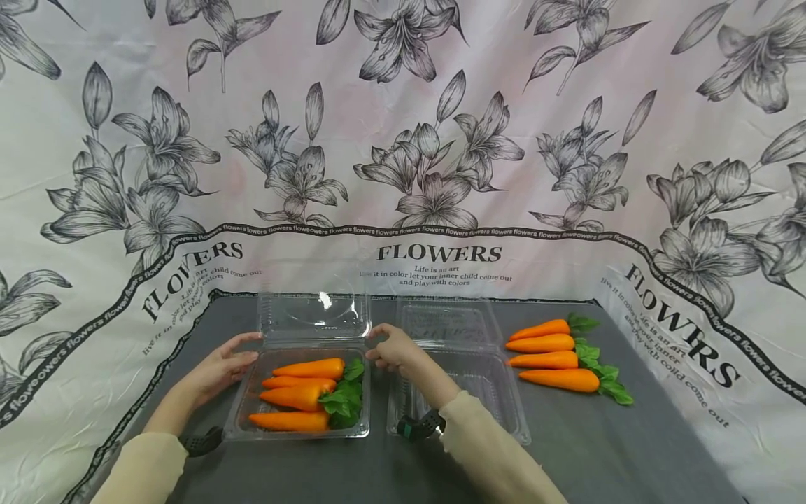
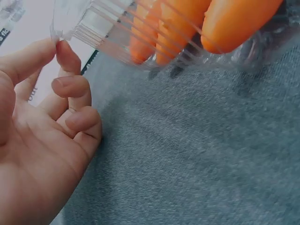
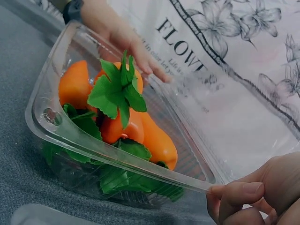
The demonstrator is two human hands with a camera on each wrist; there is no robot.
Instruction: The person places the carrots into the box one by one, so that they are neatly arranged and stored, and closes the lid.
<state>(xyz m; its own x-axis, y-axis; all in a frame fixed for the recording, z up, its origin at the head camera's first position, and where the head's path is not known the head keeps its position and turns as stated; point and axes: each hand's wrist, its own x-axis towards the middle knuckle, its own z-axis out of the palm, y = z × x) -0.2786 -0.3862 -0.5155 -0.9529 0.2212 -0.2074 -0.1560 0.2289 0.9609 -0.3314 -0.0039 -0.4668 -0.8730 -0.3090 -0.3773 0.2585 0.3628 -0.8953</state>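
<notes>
A clear plastic clamshell container [image 1: 236,420] stands on the left of the table with its lid [image 1: 292,315] raised at the back. Several orange carrots [image 1: 296,395] with green leaves [image 1: 345,402] lie inside, tips pointing left. At the back left corner, near the hinge, my left hand [image 1: 214,374] pinches the clear edge between thumb and index finger; its other fingers are loosely bent in the left wrist view. My right hand [image 1: 398,350] holds the back right corner, and the right wrist view shows its fingers gripping the rim [image 3: 199,185].
To the right stands a second clear container [image 1: 466,392], its lid [image 1: 450,322] folded back. Several more carrots [image 1: 557,380] with leaves lie on the grey tabletop [image 1: 630,448] at the right. Behind the table hangs a white flower-printed cloth [image 1: 441,210].
</notes>
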